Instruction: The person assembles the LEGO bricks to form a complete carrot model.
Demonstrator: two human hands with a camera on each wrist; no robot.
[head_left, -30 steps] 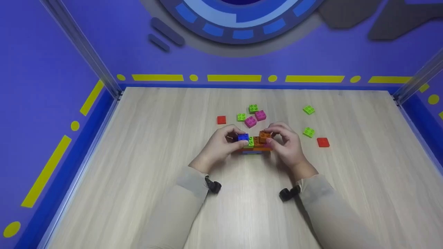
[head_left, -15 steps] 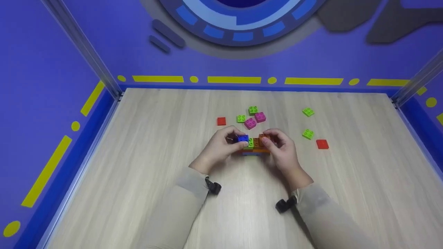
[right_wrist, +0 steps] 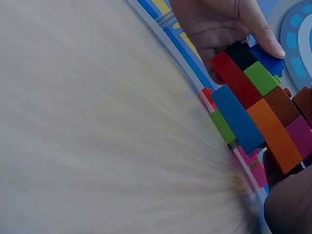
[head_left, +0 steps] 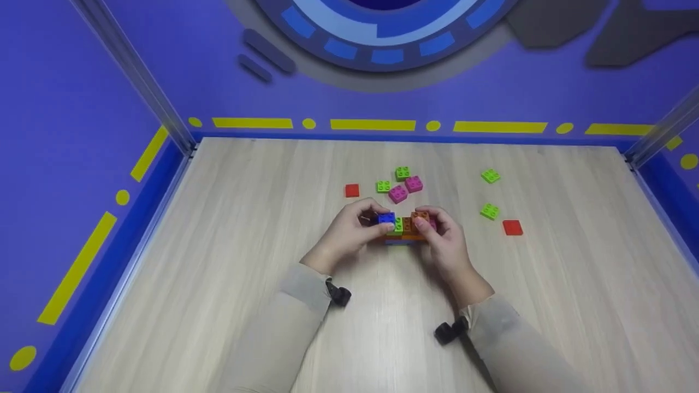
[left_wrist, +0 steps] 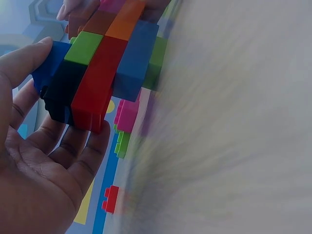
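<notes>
Both hands are at a stepped stack of toy building bricks (right_wrist: pixel 275 136) in the middle of the table. My left hand (head_left: pixel 352 232) grips its left end, the thumb on a blue brick (head_left: pixel 386 218) at the top and fingers curled under a black brick (left_wrist: pixel 64 90) and a long red brick (left_wrist: pixel 100 80). Between the hands, a light green brick (right_wrist: pixel 262 78) shows. My right hand (head_left: pixel 450 240) pinches a brown brick (head_left: pixel 420 215) on the top right, thumb on its near side. Lower down sit a blue brick (right_wrist: pixel 237 118) and a green brick (left_wrist: pixel 155 63).
Behind the stack lie two pink bricks (head_left: pixel 398 194), two green bricks (head_left: pixel 402 173) and a red brick (head_left: pixel 352 190). To the right are two green bricks (head_left: pixel 490 211) and another red brick (head_left: pixel 513 227). Blue walls (head_left: pixel 371 103) enclose the table's back and sides.
The right hand has come down and slightly inward with the brown brick, which now sits lower on the stack's right end. The left hand keeps its hold.
</notes>
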